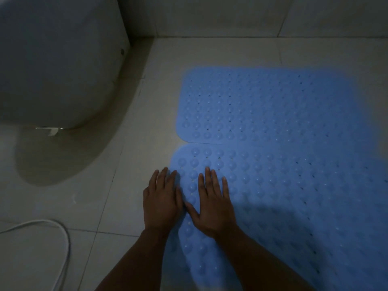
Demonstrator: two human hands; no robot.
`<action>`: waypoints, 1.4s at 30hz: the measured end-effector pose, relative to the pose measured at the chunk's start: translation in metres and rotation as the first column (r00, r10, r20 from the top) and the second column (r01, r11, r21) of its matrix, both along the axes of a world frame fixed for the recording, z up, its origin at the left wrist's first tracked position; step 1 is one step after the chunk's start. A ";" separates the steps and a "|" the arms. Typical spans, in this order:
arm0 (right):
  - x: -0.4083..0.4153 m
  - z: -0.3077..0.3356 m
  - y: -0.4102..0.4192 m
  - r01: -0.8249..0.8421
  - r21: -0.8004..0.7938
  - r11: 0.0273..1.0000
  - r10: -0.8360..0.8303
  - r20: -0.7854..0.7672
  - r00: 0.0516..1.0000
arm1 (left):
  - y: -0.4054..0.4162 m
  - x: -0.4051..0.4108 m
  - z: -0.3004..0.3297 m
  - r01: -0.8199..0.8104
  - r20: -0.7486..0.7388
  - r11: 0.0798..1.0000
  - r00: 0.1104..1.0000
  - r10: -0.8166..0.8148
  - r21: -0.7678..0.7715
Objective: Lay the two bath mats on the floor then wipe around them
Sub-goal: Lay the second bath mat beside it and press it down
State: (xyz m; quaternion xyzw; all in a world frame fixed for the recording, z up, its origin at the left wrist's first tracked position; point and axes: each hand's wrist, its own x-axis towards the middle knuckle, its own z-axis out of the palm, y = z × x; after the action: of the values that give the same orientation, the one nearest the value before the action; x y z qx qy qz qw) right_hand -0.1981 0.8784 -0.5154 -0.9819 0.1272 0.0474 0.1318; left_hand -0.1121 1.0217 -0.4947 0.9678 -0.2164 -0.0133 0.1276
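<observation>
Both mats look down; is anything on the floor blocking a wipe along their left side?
Nothing lies on the tiled floor right beside the far mat or near mat. The toilet base stands farther left and a white hose curls near-left. The left hand rests flat at the near mat's edge.

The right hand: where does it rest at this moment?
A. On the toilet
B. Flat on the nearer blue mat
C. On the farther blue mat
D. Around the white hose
B: the right hand lies with straight fingers on the nearer blue mat, near its left edge.
</observation>
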 end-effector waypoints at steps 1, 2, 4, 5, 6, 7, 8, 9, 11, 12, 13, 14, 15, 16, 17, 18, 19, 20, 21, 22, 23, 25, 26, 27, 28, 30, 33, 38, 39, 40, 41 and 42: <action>0.000 0.000 0.001 0.000 0.016 1.000 0.001 -0.024 1.000 | 0.000 0.000 0.001 -0.004 0.000 1.000 1.000 0.004 -0.005; 0.000 0.001 0.002 0.002 0.037 0.999 0.000 -0.043 0.999 | 0.000 0.000 0.003 -0.007 0.005 1.000 1.000 0.007 -0.010; 0.005 0.010 0.001 0.004 0.104 0.995 0.006 -0.094 0.996 | 0.001 -0.001 0.008 -0.001 0.017 1.000 1.000 0.001 -0.006; 0.011 0.018 -0.003 0.004 0.149 0.989 0.016 -0.132 0.991 | 0.001 -0.001 0.010 0.010 0.018 1.000 1.000 -0.010 0.008; 0.020 0.026 -0.011 0.010 0.210 0.978 0.027 -0.175 0.984 | 0.001 -0.001 0.011 0.016 0.008 0.999 1.000 -0.016 0.030; 0.029 0.035 -0.022 0.028 0.288 0.957 0.034 -0.208 0.978 | -0.001 -0.002 0.013 0.019 -0.014 0.998 1.000 -0.018 0.061; 0.036 0.046 -0.038 0.054 0.375 0.926 0.035 -0.226 0.974 | -0.004 -0.005 0.016 0.023 -0.044 0.995 0.999 -0.019 0.098; 0.039 0.055 -0.054 0.077 0.441 0.894 0.017 -0.206 0.978 | -0.008 -0.009 0.020 0.027 -0.070 0.991 0.997 -0.018 0.134; 0.035 0.071 -0.081 0.123 0.474 0.872 -0.084 -0.103 0.991 | -0.020 -0.013 0.026 0.029 -0.100 0.986 0.995 -0.012 0.164; 0.030 0.074 -0.093 0.146 0.464 0.873 -0.140 -0.048 0.989 | -0.030 -0.014 0.028 0.031 -0.106 0.987 0.994 -0.014 0.159; 0.023 0.075 -0.104 0.163 0.458 0.874 -0.182 -0.004 0.983 | -0.041 -0.015 0.029 0.041 -0.102 0.989 0.994 -0.026 0.145; 0.017 0.075 -0.112 0.175 0.450 0.876 -0.210 0.030 0.977 | -0.052 -0.016 0.029 0.053 -0.086 0.991 0.995 -0.043 0.121; 0.012 0.074 -0.120 0.185 0.432 0.883 -0.232 0.058 0.971 | -0.063 -0.018 0.028 0.079 -0.073 0.992 0.995 -0.072 0.096; 0.007 0.071 -0.129 0.199 0.405 0.892 -0.253 0.083 0.964 | -0.076 -0.021 0.025 0.116 -0.053 0.991 0.992 -0.112 0.068; 0.002 0.068 -0.141 0.221 0.376 0.900 -0.279 0.106 0.955 | -0.091 -0.025 0.019 0.160 -0.031 0.986 0.987 -0.159 0.043; -0.003 0.064 -0.153 0.247 0.343 0.906 -0.306 0.130 0.943 | -0.107 -0.030 0.013 0.208 -0.014 0.978 0.978 -0.208 0.024; -0.008 0.063 -0.163 0.264 0.312 0.913 -0.324 0.159 0.933 | -0.120 -0.035 0.009 0.251 -0.001 0.968 0.968 -0.251 0.016; -0.012 0.062 -0.172 0.276 0.281 0.919 -0.334 0.184 0.924 | -0.132 -0.038 0.003 0.285 0.003 0.958 0.959 -0.285 0.017; -0.017 0.058 -0.182 0.282 0.250 0.926 -0.334 0.196 0.922 | -0.143 -0.043 -0.005 0.308 -0.011 0.951 0.951 -0.308 0.022; -0.020 0.055 -0.191 0.284 0.218 0.934 -0.327 0.198 0.924 | -0.150 -0.047 -0.013 0.321 -0.027 0.947 0.947 -0.320 0.030; -0.023 0.052 -0.198 0.279 0.193 0.941 -0.316 0.206 0.926 | -0.151 -0.049 -0.020 0.329 -0.035 0.943 0.944 -0.327 0.046; -0.027 0.045 -0.212 0.265 0.165 0.950 -0.299 0.236 0.925 | -0.149 -0.053 -0.031 0.349 -0.024 0.933 0.937 -0.348 0.090; -0.028 0.041 -0.217 0.258 0.163 0.952 -0.294 0.261 0.920 | -0.148 -0.053 -0.033 0.358 -0.013 0.928 0.933 -0.359 0.101; -0.029 0.037 -0.221 0.251 0.168 0.953 -0.292 0.296 0.909 | -0.146 -0.054 -0.033 0.359 0.000 0.927 0.933 -0.361 0.104; -0.027 0.035 -0.224 0.245 0.179 0.953 -0.293 0.332 0.897 | -0.146 -0.054 -0.032 0.356 0.007 0.929 0.933 -0.359 0.105; -0.026 0.026 -0.227 0.241 0.195 0.951 -0.300 0.389 0.871 | -0.150 -0.057 -0.032 0.356 -0.004 0.929 0.934 -0.357 0.106; -0.024 0.022 -0.225 0.233 0.237 0.943 -0.311 0.386 0.868 | -0.150 -0.056 -0.033 0.352 -0.035 0.931 0.936 -0.350 0.098; -0.025 0.055 -0.229 0.287 0.255 0.924 -0.347 0.240 0.907 | -0.155 -0.050 -0.021 0.316 -0.134 0.945 0.944 -0.303 0.086; -0.026 0.065 -0.230 0.340 0.294 0.893 -0.390 0.127 0.912 | -0.159 -0.044 -0.012 0.315 -0.191 0.942 0.938 -0.290 0.114; -0.027 0.073 -0.233 0.410 0.338 0.847 -0.440 0.013 0.898 | -0.166 -0.037 0.000 0.321 -0.244 0.935 0.929 -0.280 0.152; -0.030 0.080 -0.237 0.477 0.368 0.798 -0.486 -0.076 0.871 | -0.174 -0.032 0.015 0.331 -0.273 0.924 0.922 -0.275 0.189; -0.034 0.084 -0.240 0.522 0.381 0.763 -0.514 -0.131 0.848 | -0.182 -0.029 0.028 0.337 -0.274 0.916 0.922 -0.274 0.218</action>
State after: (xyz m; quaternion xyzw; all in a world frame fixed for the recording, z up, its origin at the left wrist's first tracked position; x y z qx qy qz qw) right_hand -0.2320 0.6379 -0.4311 -0.8593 0.3818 0.0432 0.3377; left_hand -0.1407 0.8396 -0.4665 0.9213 -0.3454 -0.1774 0.0202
